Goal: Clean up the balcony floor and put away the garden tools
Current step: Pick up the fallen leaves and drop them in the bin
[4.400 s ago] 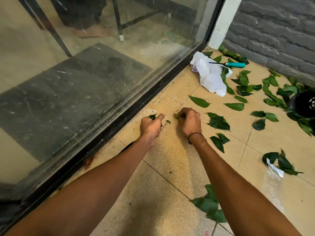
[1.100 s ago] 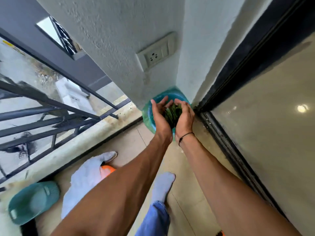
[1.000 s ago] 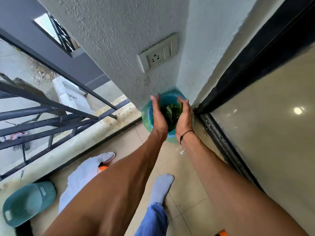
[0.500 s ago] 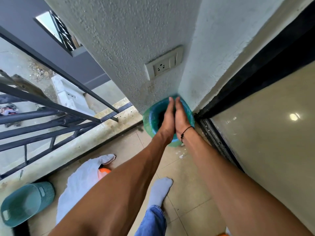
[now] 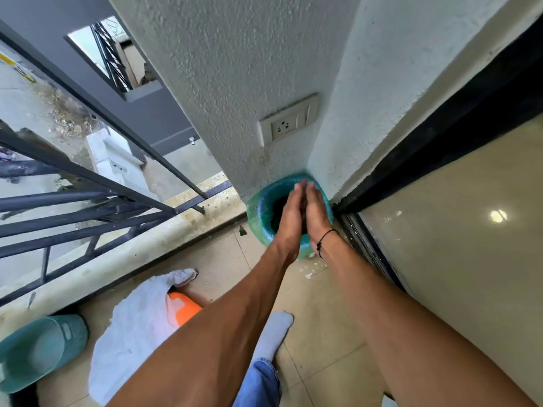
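Head view, balcony corner.

Item: bin [image 5: 258, 212], round, lined with a green-blue plastic bag, sitting on the tiled floor [image 5: 317, 324] in the corner where the textured wall [image 5: 223, 83] is meeting the dark door frame [image 5: 440, 142]. Its interior is reading as dark; contents cannot be made out.

Item: left hand [image 5: 289, 215] and right hand [image 5: 316, 212], reaching over the bin mouth side by side, fingers straight and pointing down into it, palms facing each other and nearly pressed together. Whether any leaves are lying between the palms cannot be told; nothing is being pinched visibly. A dark cord is circling the right wrist.

Item: one small green leaf scrap [image 5: 242, 231], lying on the floor just left of the bin, apart from it.

Handling judgement: leaf litter is likely handling as very light, limp and easily scattered, so cupping it between two flat palms is suiting it better than pinching; a single scrap is calling for a fingertip pinch at its edge. The bag liner is looking thin and soft, best taken at the rolled rim.

Other items: white cloth or bag [image 5: 138, 324] partly covering an orange object [image 5: 183, 309]; teal basin [image 5: 38, 351] at lower left; wall socket [image 5: 289, 121]; metal railing [image 5: 88, 201]; a socked foot [image 5: 273, 333].
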